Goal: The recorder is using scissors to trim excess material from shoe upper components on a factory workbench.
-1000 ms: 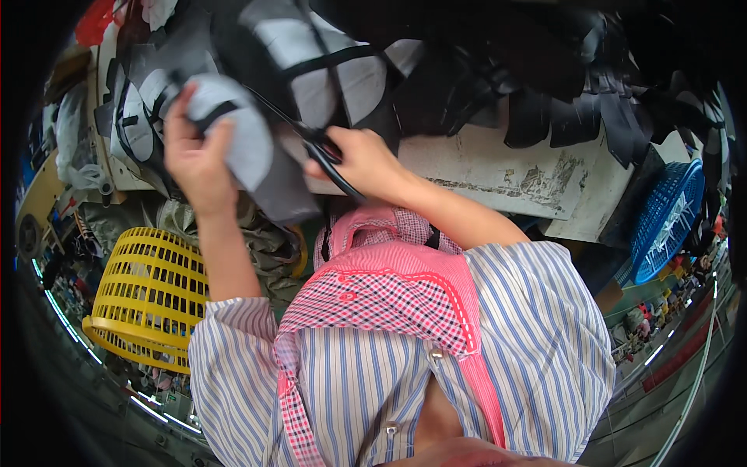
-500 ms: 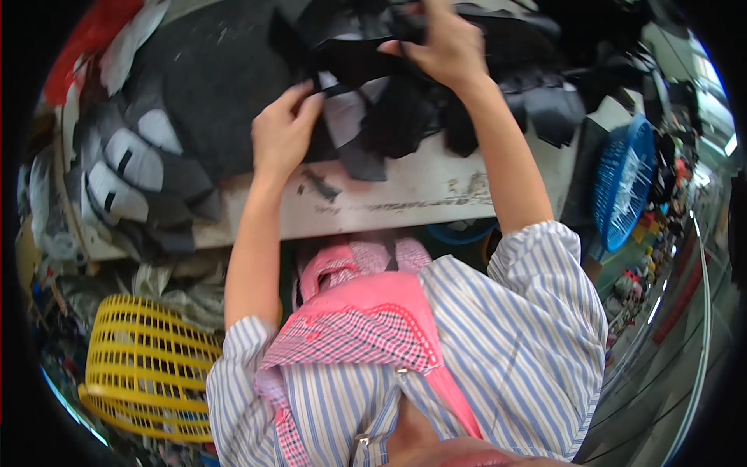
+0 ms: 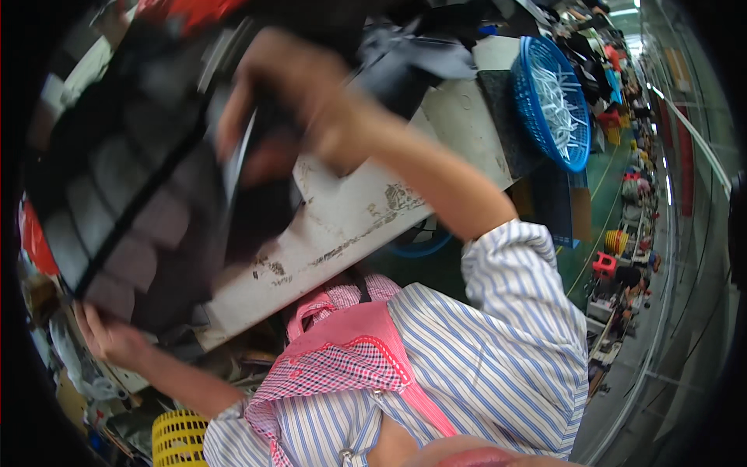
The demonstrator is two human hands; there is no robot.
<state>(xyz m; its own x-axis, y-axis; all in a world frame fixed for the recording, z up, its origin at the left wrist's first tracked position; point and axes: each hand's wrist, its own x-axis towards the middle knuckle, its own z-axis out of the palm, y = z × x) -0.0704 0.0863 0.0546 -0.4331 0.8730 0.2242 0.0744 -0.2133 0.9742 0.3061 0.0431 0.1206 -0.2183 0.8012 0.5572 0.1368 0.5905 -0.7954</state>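
Observation:
A large black sheet (image 3: 167,268) with rows of rounded grey pieces (image 3: 124,163) spreads over the left of the table, blurred by motion. A dark straight band crosses it at a slant. At the band's lower left end, my left hand (image 3: 109,338) is closed on the sheet's edge. My right hand (image 3: 299,101) is over the sheet's right part, bent and badly smeared. Beside its fingers shows a thin pale edge (image 3: 245,148); whether the hand grips it cannot be made out.
The worn white table (image 3: 358,210) has dark stains along its front. More black and grey pieces (image 3: 412,62) lie at the back. A blue basket (image 3: 556,101) of white strips stands right. Below left is a yellow basket (image 3: 179,440); a blue tub (image 3: 420,241) sits under the table.
My view has swung, and both hands have moved left from the dark pieces at the back. My left hand went down to the sheet's edge; my right hand moved over the sheet.

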